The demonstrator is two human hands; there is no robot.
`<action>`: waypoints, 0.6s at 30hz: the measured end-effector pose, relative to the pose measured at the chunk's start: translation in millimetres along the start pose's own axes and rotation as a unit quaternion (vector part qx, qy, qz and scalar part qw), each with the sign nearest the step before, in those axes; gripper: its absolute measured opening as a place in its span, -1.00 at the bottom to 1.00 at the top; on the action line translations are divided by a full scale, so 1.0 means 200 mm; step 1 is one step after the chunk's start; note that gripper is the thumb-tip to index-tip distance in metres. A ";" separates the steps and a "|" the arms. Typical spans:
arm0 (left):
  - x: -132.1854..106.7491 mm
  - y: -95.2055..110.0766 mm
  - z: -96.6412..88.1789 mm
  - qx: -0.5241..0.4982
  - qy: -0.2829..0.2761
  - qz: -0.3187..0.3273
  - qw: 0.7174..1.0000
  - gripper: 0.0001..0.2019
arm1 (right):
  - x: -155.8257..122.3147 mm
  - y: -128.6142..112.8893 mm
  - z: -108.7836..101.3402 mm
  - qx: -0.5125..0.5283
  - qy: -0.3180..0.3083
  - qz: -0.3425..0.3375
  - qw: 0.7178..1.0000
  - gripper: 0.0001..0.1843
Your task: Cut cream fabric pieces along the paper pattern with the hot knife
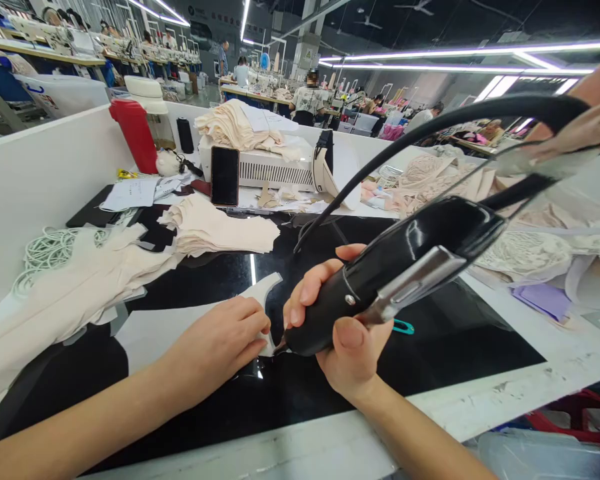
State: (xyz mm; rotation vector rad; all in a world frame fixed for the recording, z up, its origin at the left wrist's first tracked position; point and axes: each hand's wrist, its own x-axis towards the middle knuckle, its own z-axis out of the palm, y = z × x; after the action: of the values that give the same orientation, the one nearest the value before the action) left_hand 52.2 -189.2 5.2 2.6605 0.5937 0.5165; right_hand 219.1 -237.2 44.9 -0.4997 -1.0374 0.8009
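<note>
My right hand (347, 333) wraps round a black corded hand tool (380, 267) with a shiny metal lever along its side. The tool slants down to the left, its narrow tip at the edge of a pale fabric piece (175, 327). Close by, my left hand (225, 333) is closed on the curved end of that fabric, fingertips pressed together just left of the tip. The fabric lies on a glossy black work surface (300, 393). My fingers hide where tip and cloth meet, so I cannot tell whether they touch.
A stack of cream cut pieces (220, 230) lies behind my left hand. Long cream fabric (75, 287) and mint cord (50, 253) are at left. A phone (225, 175) leans against a white box. The tool's black cable (405, 143) arches overhead right. Lace pieces (525, 257) pile at right.
</note>
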 end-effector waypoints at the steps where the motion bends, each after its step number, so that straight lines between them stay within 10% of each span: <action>1: 0.00 0.00 0.00 0.004 0.006 0.013 1.000 -0.92 | 0.00 0.00 0.00 -0.001 0.001 0.001 1.000 -0.42; 18: -0.06 -0.07 -0.01 -0.026 -0.025 0.125 0.991 -0.76 | 0.00 -0.02 -0.01 -0.018 -0.014 0.012 1.000 -0.48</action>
State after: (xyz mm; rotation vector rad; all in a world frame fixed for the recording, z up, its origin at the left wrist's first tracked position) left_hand 36.7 -182.7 -1.4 2.7032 0.2284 0.5228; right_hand 222.2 -240.1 46.4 -0.5336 -1.0755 0.8133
